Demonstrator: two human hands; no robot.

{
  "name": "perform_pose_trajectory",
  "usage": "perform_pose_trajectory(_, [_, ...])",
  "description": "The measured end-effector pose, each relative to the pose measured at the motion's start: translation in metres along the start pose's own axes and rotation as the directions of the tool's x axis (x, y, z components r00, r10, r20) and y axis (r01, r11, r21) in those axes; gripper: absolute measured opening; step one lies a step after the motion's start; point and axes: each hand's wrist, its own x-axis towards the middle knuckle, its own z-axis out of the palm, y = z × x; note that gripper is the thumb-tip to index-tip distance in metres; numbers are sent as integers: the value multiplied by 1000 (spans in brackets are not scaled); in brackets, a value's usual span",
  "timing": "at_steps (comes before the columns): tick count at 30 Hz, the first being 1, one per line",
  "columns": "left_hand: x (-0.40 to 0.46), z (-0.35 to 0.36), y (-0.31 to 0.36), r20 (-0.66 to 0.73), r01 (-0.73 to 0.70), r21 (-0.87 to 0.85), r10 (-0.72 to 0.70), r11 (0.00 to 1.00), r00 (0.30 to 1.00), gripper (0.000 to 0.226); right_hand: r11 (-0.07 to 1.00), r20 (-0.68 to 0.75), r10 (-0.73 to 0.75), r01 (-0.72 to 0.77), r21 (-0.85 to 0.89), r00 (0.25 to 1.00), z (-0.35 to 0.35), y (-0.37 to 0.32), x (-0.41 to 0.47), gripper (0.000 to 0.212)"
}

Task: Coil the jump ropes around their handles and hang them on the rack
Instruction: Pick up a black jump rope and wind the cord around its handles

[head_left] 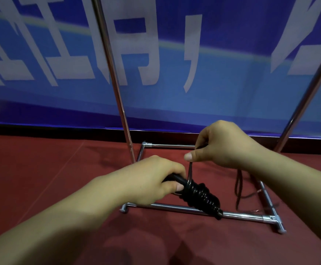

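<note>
Head view: left hand point(152, 180) grips black handles point(177, 181), coiled jump rope point(201, 197) extending toward 4 o'clock over the rack point(194, 209) base bar. Right hand point(220, 144), at 1 o'clock from the coil, pinches the free rope strand; slack hangs at 3 o'clock. Red floor point(41, 169), blue banner point(175, 54) behind.

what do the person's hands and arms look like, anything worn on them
Both the left hand and right hand are bare: no gloves, rings, watch or bracelets show. Both forearms are bare with no sleeves in view. Thumbnails are short and unpainted.
</note>
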Motion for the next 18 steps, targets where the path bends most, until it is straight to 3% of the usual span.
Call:
perform_pose_trajectory(4, [-5, -6, 4, -5, -28, -88, 28, 996, 1000, 7, 999, 37, 34, -35, 23, 999, -4, 4, 2, 46])
perform_pose_trajectory(7, [-9, -12, 5, -44, -71, -239, 62, 968, 997, 9, 988, 71, 68, -77, 136, 995, -8, 7, 3, 46])
perform_pose_trajectory(12, [-9, -14, 8, -175, -155, -541, 70, 826, 982, 7, 906, 113, 76, -116, 406, 991, -10, 7, 3, 54])
perform_pose_trajectory(15, [-7, -16, 12, -257, -178, -623, 15, 762, 966, 11, 837, 228, 90, -198, 511, 969, -10, 8, 1, 38])
perform_pose_trajectory(18, [-6, -15, 13, -308, -184, -684, -51, 706, 950, 15, 826, 214, 22, -138, 547, 977, 1, 13, 0, 23])
